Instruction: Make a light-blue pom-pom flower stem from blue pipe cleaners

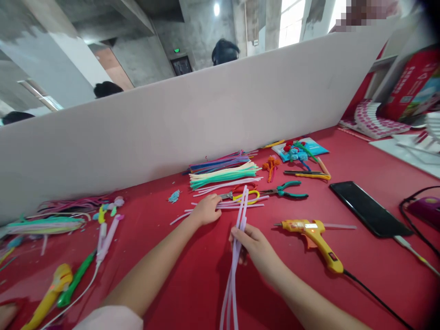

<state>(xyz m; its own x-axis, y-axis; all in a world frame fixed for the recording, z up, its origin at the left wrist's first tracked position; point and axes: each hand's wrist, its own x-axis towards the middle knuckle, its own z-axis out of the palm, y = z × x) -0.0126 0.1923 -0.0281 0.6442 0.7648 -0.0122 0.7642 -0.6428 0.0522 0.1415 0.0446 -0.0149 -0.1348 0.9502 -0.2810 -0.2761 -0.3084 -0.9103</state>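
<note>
My right hand (252,243) is closed around several lilac pipe cleaners (235,256), held upright above the red table. My left hand (207,210) reaches over loose lilac pipe cleaners (240,206) on the table, thumb and forefinger apart beside the blades of a pair of scissors (252,197). Red and yellow handles show on the scissors, partly behind the held stems. Just beyond lie bundles of cream and green pipe cleaners (225,175) and blue and purple ones (220,163). Teal-handled pliers (292,189) rest to the right of the scissors.
A yellow glue gun (314,231) with its cord lies at right, near a black phone (367,207) on a cable. Another yellow tool (51,293) and a green one (77,277) lie at left. A white partition (178,123) runs behind the table.
</note>
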